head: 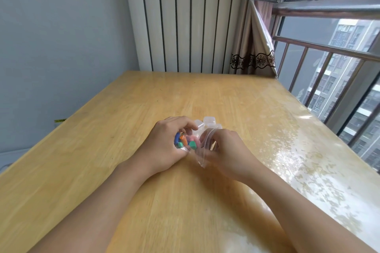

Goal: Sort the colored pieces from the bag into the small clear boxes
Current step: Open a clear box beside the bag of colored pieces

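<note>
Wooden and pale yellow, the worktop (pixel 123 170) carries two bare forearms that reach forward from the near edge and meet around a small clear bag (pixel 202 150). The left hand (pixel 164 146) has its fingers curled round the closed end of the bag, a grip that bunches the colored pieces (pixel 186 141) together: blue, orange, green and pink show through the plastic. The right hand (pixel 224 150) pinches the bag's open end, its fingers curled on the thin film near the zip strip, so that grip is narrow and holds the bag as well. The bag sits between the two hands, at or just above the wood; I cannot tell whether it touches. Just beyond the fingers, the small clear boxes (pixel 207 122) stand clustered on the worktop, partly hidden by the hands. Farther back stand a white ribbed radiator (pixel 185 16), a brown curtain (pixel 253 51) with a lace band, and a window with a railing (pixel 329 51) on the right.
</note>
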Action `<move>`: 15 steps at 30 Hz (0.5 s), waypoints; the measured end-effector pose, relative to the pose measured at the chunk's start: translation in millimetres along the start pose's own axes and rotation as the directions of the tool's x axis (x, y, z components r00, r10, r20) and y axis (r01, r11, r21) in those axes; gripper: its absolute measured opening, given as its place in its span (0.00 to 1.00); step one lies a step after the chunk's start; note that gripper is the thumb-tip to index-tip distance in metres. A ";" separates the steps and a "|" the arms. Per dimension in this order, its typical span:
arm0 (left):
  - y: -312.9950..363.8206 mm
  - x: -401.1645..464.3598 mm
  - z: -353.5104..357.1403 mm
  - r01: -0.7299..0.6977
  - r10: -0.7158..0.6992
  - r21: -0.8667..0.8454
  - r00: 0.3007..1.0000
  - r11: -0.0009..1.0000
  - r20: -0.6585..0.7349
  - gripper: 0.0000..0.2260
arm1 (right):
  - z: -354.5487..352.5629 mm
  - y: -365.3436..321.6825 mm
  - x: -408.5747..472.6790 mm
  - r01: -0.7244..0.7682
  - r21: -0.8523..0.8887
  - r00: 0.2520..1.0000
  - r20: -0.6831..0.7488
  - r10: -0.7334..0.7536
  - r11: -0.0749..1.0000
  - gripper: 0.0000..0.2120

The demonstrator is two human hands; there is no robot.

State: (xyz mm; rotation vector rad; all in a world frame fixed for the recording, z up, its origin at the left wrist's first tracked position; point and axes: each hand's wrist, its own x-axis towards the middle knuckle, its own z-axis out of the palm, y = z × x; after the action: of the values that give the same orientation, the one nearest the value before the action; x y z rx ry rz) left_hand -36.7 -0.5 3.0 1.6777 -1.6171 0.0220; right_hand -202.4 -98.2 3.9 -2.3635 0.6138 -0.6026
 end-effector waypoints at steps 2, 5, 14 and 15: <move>0.3 0.4 -1.4 0.002 -0.002 -0.007 1.000 1.000 -0.014 0.20 | -1.1 1.4 0.8 0.004 0.005 1.000 -0.025 -0.003 1.000 0.09; 4.1 -1.0 0.1 0.000 0.000 -0.031 1.000 1.000 -0.022 0.17 | -1.1 1.3 0.0 0.010 0.034 1.000 -0.009 -0.009 0.999 0.13; 0.5 0.1 0.4 0.016 -0.016 -0.026 1.000 1.000 -0.009 0.12 | -10.7 5.7 1.0 -0.041 -0.140 0.998 -0.054 0.034 0.989 0.14; -0.1 0.5 0.0 0.018 -0.018 -0.021 1.000 1.000 -0.017 0.12 | -12.3 5.0 0.3 -0.041 -0.134 0.997 -0.066 0.032 0.990 0.15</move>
State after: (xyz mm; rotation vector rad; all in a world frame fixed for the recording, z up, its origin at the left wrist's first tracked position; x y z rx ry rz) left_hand -36.5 -1.0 3.2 1.6717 -1.5843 0.0110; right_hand -210.2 -107.4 9.4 -2.4605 0.7459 -0.6400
